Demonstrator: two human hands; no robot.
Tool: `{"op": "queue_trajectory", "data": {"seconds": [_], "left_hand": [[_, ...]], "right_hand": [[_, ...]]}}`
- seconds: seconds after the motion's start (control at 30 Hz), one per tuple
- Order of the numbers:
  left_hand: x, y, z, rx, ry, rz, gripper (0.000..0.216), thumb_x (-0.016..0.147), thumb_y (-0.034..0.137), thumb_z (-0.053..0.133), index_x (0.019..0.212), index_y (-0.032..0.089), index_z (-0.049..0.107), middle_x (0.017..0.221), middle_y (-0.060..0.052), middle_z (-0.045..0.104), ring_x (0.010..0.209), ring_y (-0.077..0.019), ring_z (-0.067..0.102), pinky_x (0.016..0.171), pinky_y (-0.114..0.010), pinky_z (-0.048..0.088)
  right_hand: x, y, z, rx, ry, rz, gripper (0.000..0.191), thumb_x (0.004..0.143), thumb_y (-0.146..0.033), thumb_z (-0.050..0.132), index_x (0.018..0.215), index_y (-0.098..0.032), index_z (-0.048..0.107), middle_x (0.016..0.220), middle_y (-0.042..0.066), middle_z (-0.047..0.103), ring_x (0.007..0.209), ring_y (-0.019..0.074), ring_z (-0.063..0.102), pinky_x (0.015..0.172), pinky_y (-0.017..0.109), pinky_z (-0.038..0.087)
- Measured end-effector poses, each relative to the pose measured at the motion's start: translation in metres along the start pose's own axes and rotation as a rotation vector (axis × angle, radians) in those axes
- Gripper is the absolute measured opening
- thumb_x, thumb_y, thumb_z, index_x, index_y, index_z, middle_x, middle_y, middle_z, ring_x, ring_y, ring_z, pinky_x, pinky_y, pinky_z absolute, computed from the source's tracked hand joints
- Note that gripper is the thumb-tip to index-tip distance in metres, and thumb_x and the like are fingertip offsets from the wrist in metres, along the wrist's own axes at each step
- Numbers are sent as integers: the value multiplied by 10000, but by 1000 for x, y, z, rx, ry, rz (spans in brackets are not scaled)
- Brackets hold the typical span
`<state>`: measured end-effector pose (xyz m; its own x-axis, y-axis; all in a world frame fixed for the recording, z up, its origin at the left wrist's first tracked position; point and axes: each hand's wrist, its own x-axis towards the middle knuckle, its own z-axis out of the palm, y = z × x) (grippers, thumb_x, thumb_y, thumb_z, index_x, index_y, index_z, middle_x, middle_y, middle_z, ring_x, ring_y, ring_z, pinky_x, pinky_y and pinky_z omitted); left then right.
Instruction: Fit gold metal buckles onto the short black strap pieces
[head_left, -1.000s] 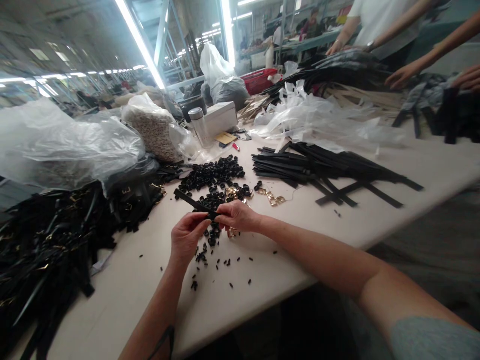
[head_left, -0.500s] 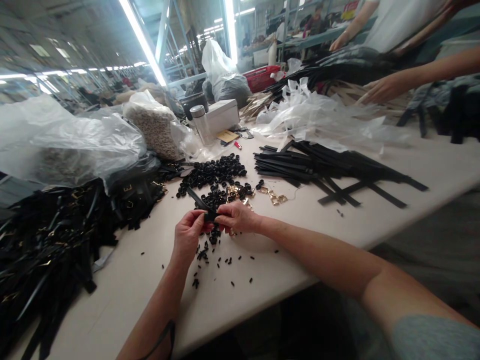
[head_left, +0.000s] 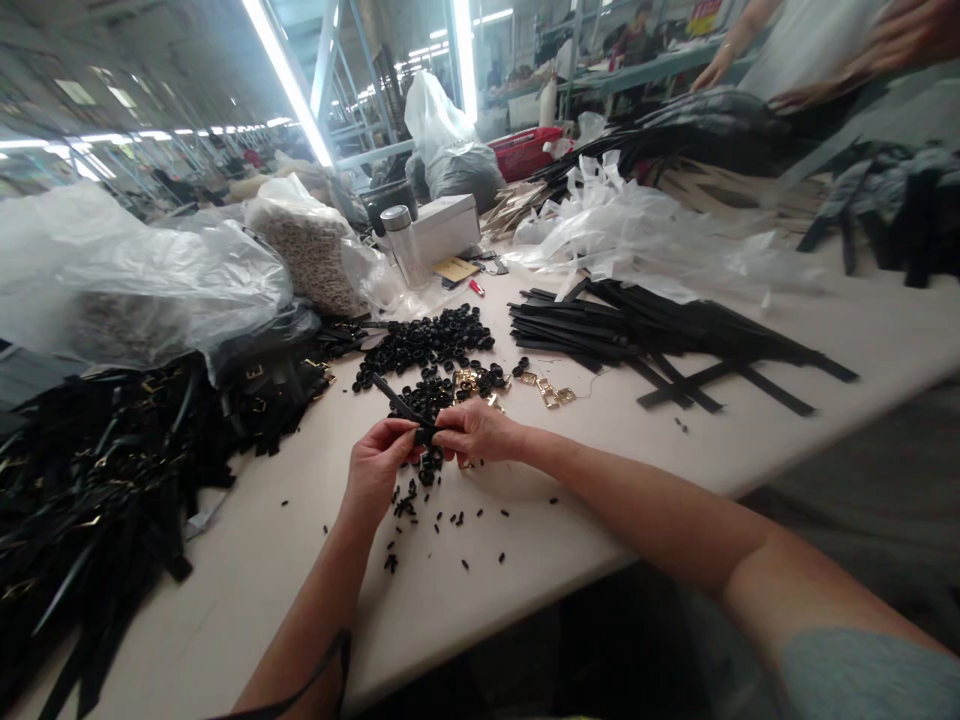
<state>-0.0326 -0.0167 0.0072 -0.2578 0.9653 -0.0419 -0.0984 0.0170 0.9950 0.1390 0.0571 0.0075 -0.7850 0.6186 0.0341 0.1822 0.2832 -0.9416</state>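
Over the near part of the table, my left hand (head_left: 379,462) and my right hand (head_left: 478,430) meet on one black strap (head_left: 399,400). Each pinches it between thumb and fingers, and its free end sticks up to the left. The part between the fingertips is mostly covered, so I cannot make out any fitting there. Just beyond lies a heap of small black loops (head_left: 431,342). Gold buckles (head_left: 551,390) lie to the right of it. Small black pieces (head_left: 405,503) are scattered on the table nearer me.
A pile of black straps with gold buckles (head_left: 127,450) covers the left side. Loose black straps (head_left: 622,325) lie at the right, before clear plastic wrapping (head_left: 637,225). Farther back stand a bottle (head_left: 403,245), a white box (head_left: 448,228) and filled plastic bags (head_left: 304,240). Another person's hands are at the far right.
My hands keep their grip on the strap with barely any shift. At the far right, another person's arm has drawn back from the strips and plastic.
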Motion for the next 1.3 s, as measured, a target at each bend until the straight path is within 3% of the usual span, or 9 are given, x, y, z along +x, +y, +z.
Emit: {"op": "queue_trajectory", "data": {"seconds": [0.27, 0.5, 0.63, 0.83, 1.07, 1.3], "left_hand": [[-2, 0, -4, 83, 17, 3, 329, 668, 369, 794, 905, 150, 732, 807, -56, 718, 650, -130, 633, 649, -241, 525], [1, -2, 0, -46, 16, -110, 357, 580, 355, 843, 832, 135, 718, 729, -38, 692, 574, -108, 594, 554, -207, 490], [1, -1, 1, -66, 85, -26, 311, 582, 317, 844, 797, 150, 694, 690, -7, 667, 539, -84, 565, 512, -176, 451], [-2, -1, -3, 36, 58, 28, 298, 645, 337, 810, 866, 162, 715, 754, -27, 694, 612, -108, 600, 609, -218, 495], [-6, 1, 4, 145, 31, 173, 240, 616, 267, 826, 806, 176, 711, 775, -18, 685, 676, -128, 606, 660, -239, 503], [-4, 0, 2, 130, 59, 142, 255, 635, 299, 811, 834, 171, 715, 747, -21, 685, 630, -131, 599, 628, -253, 511]], "right_hand": [[0, -1, 1, -56, 60, 12, 165, 865, -225, 532, 728, -141, 571, 614, -15, 637, 459, 69, 591, 417, 135, 416], [0, 2, 2, -96, 45, -54, 162, 865, -253, 532, 744, -153, 572, 625, -11, 650, 475, 86, 605, 420, 149, 422], [0, 1, 3, -61, 44, -47, 174, 870, -265, 529, 737, -157, 563, 631, -11, 649, 468, 81, 596, 414, 148, 414], [0, -4, 3, -77, 89, 6, 180, 862, -238, 532, 706, -152, 555, 621, -6, 651, 456, 82, 592, 418, 156, 413], [1, 5, 4, -44, 85, -11, 172, 863, -245, 523, 724, -152, 563, 620, -16, 642, 452, 74, 595, 416, 146, 430], [1, 3, 7, 30, 74, -19, 156, 859, -263, 538, 752, -154, 571, 606, -25, 622, 449, 66, 577, 409, 140, 432]]}}
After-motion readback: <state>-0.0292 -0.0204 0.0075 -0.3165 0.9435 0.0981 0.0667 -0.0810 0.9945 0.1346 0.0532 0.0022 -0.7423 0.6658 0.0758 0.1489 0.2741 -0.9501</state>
